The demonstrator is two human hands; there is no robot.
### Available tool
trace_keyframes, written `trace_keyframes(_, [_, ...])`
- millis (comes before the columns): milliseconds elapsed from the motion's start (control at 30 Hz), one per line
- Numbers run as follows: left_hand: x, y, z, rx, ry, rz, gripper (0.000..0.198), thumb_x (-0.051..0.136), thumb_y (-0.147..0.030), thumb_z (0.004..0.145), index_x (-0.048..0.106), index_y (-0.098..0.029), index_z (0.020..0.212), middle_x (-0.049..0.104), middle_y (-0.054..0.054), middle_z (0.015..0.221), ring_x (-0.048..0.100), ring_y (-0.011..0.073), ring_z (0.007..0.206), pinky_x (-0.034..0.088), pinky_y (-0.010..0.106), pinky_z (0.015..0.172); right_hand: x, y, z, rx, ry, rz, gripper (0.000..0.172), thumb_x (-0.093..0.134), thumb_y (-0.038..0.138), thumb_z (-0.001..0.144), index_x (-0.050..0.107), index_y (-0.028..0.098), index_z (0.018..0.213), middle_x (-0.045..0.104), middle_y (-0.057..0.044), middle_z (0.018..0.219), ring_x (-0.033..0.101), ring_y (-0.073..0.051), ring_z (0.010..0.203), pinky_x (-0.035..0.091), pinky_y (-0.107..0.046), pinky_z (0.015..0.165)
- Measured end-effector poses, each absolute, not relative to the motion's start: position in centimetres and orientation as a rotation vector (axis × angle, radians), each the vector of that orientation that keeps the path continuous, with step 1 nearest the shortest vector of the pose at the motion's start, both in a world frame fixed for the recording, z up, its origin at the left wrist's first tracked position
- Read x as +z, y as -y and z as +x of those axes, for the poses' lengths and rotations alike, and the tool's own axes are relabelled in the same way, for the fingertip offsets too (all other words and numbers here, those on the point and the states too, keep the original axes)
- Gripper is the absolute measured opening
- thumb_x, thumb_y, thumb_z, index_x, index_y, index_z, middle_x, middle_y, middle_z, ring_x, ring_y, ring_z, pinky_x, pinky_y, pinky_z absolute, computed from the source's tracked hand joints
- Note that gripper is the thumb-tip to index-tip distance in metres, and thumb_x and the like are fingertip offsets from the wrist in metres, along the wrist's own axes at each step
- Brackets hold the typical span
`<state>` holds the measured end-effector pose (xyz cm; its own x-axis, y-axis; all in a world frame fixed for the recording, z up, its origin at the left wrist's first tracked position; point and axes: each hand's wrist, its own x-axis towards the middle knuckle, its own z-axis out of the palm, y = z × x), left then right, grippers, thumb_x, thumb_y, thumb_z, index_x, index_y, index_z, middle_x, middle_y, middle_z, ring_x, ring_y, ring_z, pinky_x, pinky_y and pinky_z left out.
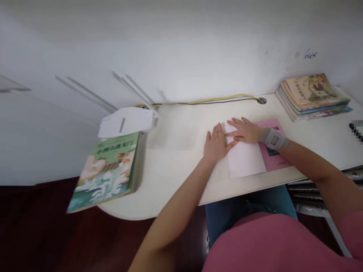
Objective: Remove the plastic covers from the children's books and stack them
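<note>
On the white desk lies a pink booklet [273,151], with a blank white page [246,160] spread out to its left. My right hand [245,130] rests flat across the upper part of that page, fingers spread toward the left; a grey band circles its wrist. At the page's left edge my left hand [217,143] lies flat with its fingers stretched out and its thumb reaching over the paper, close to the right hand's fingers. Neither hand grips anything. The upper edge of the page is partly covered by my hands.
A white router [126,120] with several antennas stands at the left, behind a stack of books topped by a green cover [107,166]. Another book stack [314,94] sits at the back right. Yellow and black cables [204,101] run along the wall to a desk hole [262,101].
</note>
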<state>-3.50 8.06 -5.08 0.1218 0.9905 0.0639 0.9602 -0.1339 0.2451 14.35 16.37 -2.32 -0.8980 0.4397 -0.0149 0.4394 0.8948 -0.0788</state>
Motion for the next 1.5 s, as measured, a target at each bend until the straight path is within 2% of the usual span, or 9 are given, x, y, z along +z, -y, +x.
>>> trace_keyframes(100, [-5.0,-8.0,-3.6,0.357,-1.957,2.237,0.095,0.023,-0.073,0.084,0.011,-0.003,0.148,0.026,0.024,0.151,0.023,0.0313,0.141,0.02,0.051,0.113,-3.2,-16.2,17.2,0.227,2.809,-0.769,0.038,0.041,0.033,0.093,0.059,0.022,0.125,0.038,-0.014,0.147,0.03,-0.031,0.138,0.026,-0.057,0.107])
trace_keyframes(200, [-5.1,-8.0,-3.9,0.419,-1.91,2.223,0.093,0.022,-0.072,0.085,0.013,-0.003,0.147,0.027,0.025,0.15,0.022,0.0321,0.141,0.018,0.052,0.113,-4.4,-15.3,20.1,0.326,2.523,-0.986,0.056,0.035,0.046,0.094,0.043,0.015,0.139,0.04,-0.018,0.145,0.035,-0.027,0.135,0.032,-0.051,0.108])
trace_keyframes(367, [-6.0,-8.6,-4.9,0.663,-1.796,2.106,0.09,0.021,-0.071,0.086,0.016,-0.005,0.147,0.027,0.026,0.15,0.02,0.0354,0.141,0.021,0.054,0.111,-5.2,-11.8,21.8,0.321,2.646,-1.069,0.09,0.035,0.067,0.086,0.012,0.007,0.149,0.025,-0.024,0.151,0.021,-0.032,0.141,0.024,-0.056,0.111])
trace_keyframes(500, [-6.6,-8.9,-5.4,0.825,-1.762,2.041,0.085,0.024,-0.068,0.087,0.02,-0.007,0.146,0.031,0.026,0.148,0.02,0.0368,0.141,0.025,0.055,0.11,-4.9,-9.7,21.0,0.229,2.772,-1.072,0.103,0.033,0.075,0.082,0.009,0.0,0.147,0.021,-0.029,0.15,0.015,-0.036,0.142,0.02,-0.056,0.111])
trace_keyframes(600, [-6.5,-8.8,-5.3,0.798,-1.776,2.054,0.085,0.025,-0.067,0.088,0.021,-0.005,0.145,0.034,0.027,0.146,0.022,0.0383,0.14,0.024,0.057,0.109,-4.5,-9.4,20.7,0.171,2.801,-1.069,0.102,0.027,0.075,0.082,0.013,-0.004,0.145,0.021,-0.031,0.15,0.016,-0.036,0.142,0.019,-0.054,0.111])
trace_keyframes(800, [-6.1,-8.6,-5.0,0.705,-1.801,2.088,0.088,0.026,-0.069,0.086,0.02,-0.005,0.146,0.034,0.025,0.147,0.023,0.0389,0.139,0.023,0.057,0.11,-4.1,-9.1,19.8,0.131,2.805,-1.111,0.095,0.031,0.071,0.084,0.016,0.0,0.146,0.019,-0.03,0.151,0.015,-0.037,0.141,0.018,-0.057,0.109])
trace_keyframes(1133, [-5.8,-8.4,-4.9,0.6,-1.853,2.089,0.088,0.032,-0.066,0.086,0.02,-0.001,0.145,0.032,0.027,0.147,0.019,0.0407,0.14,0.021,0.057,0.11,-4.7,-6.5,15.6,0.124,2.57,-1.425,0.073,0.039,0.046,0.091,0.021,0.0,0.144,0.022,-0.03,0.15,0.022,-0.034,0.14,0.02,-0.053,0.111])
trace_keyframes(1367, [-4.9,-8.4,-6.7,0.625,-1.937,1.977,0.079,0.032,-0.058,0.09,0.017,-0.004,0.146,0.024,0.026,0.151,0.017,0.04,0.141,0.022,0.058,0.109,-4.4,-6.9,16.0,0.035,2.641,-1.361,0.078,0.026,0.057,0.093,0.027,-0.004,0.142,0.025,-0.029,0.149,0.023,-0.034,0.14,0.019,-0.052,0.111])
trace_keyframes(1500, [-3.6,-8.3,-7.4,0.531,-2.123,1.975,0.065,0.036,-0.042,0.092,0.026,-0.004,0.143,0.038,0.026,0.144,0.035,0.0377,0.134,0.033,0.053,0.104,-4.6,-6.8,16.0,0.019,2.654,-1.348,0.083,0.022,0.061,0.092,0.027,-0.006,0.142,0.026,-0.029,0.149,0.023,-0.033,0.14,0.018,-0.053,0.111])
